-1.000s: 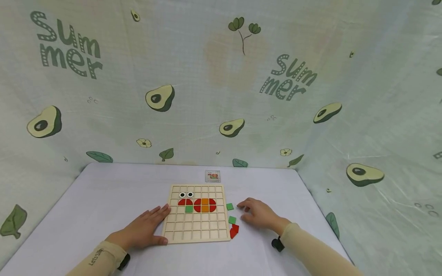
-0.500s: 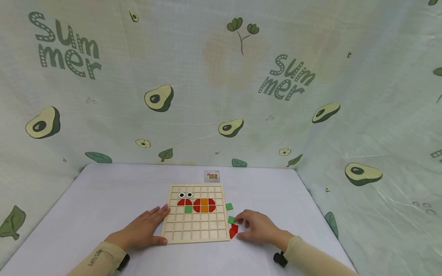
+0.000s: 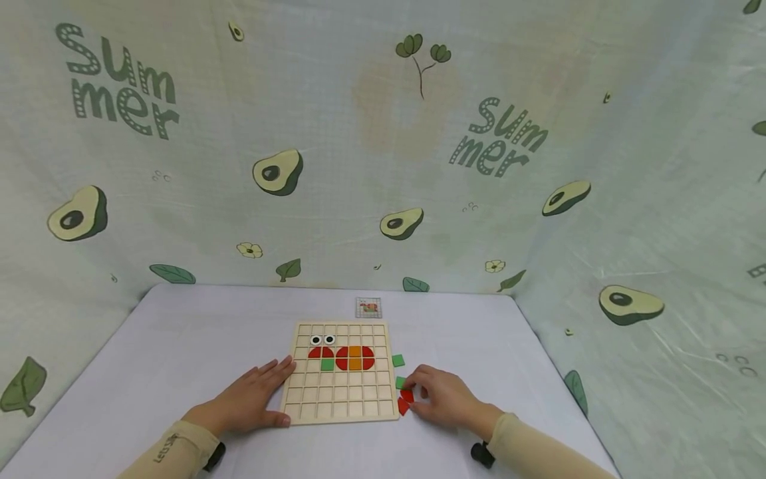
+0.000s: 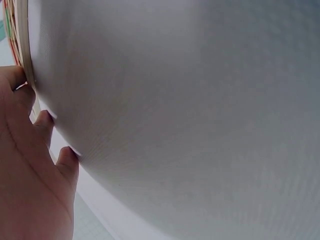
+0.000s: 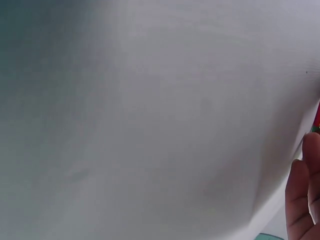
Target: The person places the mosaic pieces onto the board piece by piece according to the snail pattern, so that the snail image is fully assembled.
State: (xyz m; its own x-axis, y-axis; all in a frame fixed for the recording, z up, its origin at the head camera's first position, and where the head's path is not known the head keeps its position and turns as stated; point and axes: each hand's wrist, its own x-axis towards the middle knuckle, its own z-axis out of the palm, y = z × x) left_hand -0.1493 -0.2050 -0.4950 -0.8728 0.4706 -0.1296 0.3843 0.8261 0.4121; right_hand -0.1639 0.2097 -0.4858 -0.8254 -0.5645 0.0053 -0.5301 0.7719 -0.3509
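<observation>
White worktop (image 3: 203, 332): one grid board (image 3: 338, 392), eleven tiles (image 3: 355, 364) set; right of it, two green squares (image 3: 398, 360), two red pieces (image 3: 403, 406), one pinched by right hand (image 3: 443, 397); left hand (image 3: 250, 399) spread at board's left edge.

A hand could pass over the near rows of the wooden grid board (image 3: 338, 392). The left hand (image 3: 254, 396) blocks its left edge, the right hand (image 3: 445, 398) and red tiles (image 3: 403, 406) its right

The left hand (image 3: 251, 397) rests against the wooden grid board (image 3: 342, 394) at its nine o'clock. Just off the board's four o'clock, the right hand (image 3: 445, 398) pinches a red piece (image 3: 407, 396); a picture card (image 3: 368, 307) lies toward one o'clock.
</observation>
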